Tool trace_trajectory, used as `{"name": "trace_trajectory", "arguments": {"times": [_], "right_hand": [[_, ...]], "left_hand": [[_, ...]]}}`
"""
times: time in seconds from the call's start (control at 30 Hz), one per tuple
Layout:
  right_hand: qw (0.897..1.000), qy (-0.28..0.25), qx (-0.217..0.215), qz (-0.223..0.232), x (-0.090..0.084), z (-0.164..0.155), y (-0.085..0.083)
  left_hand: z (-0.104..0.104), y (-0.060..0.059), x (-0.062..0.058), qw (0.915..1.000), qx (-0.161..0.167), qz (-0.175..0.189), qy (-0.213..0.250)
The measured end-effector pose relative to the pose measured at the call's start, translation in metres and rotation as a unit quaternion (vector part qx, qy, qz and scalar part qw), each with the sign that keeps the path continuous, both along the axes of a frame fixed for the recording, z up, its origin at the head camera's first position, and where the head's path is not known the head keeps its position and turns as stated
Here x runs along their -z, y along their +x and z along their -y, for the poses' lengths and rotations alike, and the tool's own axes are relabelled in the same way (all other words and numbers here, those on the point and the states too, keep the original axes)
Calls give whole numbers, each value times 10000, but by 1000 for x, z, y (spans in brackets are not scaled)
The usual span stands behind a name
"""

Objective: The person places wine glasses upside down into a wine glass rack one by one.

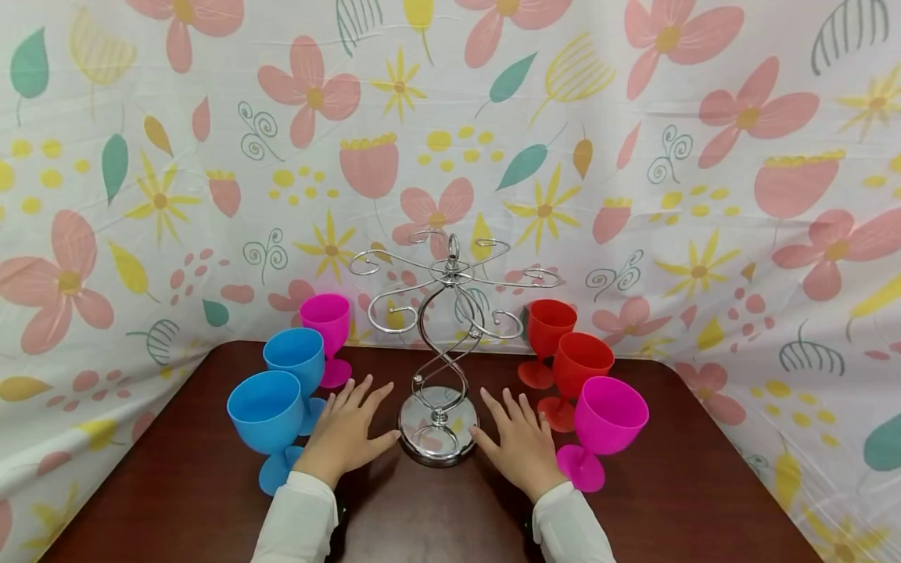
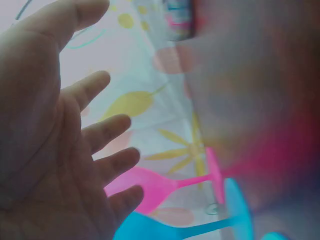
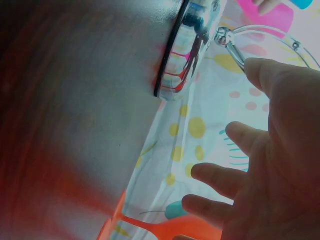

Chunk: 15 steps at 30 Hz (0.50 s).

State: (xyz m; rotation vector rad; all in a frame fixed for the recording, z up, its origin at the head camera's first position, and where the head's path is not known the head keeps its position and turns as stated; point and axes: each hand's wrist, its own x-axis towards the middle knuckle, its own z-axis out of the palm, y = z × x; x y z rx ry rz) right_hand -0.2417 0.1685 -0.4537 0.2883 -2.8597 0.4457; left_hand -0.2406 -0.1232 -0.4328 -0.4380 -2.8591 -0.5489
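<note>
Between my two hands stands a silver metal rack (image 1: 438,426) with a round mirrored base, a twisted stem and several curled arms. My left hand (image 1: 348,434) has its fingers spread and holds nothing, left of the base. Beside it are two blue goblets (image 1: 266,414) and, farther back, a pink goblet (image 1: 326,320). With fingers spread and nothing held, my right hand (image 1: 519,446) is on the other side of the base, its thumb close to the rim. Near that hand a pink goblet (image 1: 611,416) stands in front of two red goblets (image 1: 583,358). All the goblets are upright.
A dark brown glossy table (image 1: 436,524) carries everything. Behind it hangs a white cloth (image 1: 450,117) printed with flowers and leaves, close against the table's back edge. The rack's arms reach out sideways above the table between the two goblet rows.
</note>
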Motion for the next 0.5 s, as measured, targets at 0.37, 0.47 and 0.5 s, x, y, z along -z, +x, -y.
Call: {"name": "trace_trajectory", "arguments": {"times": [0.37,0.47,0.5], "right_hand": [[9999,49,-22,105,0,0,-1],[9999,29,-36,128,0,0,-2],[9999,22,-42,120,0,1,-1]], "left_hand": [[3,33,-61,9972,447,-495,347],[6,46,-80,9947,303,-954,233],[9,50,-86,9938,217,-1077,169]]}}
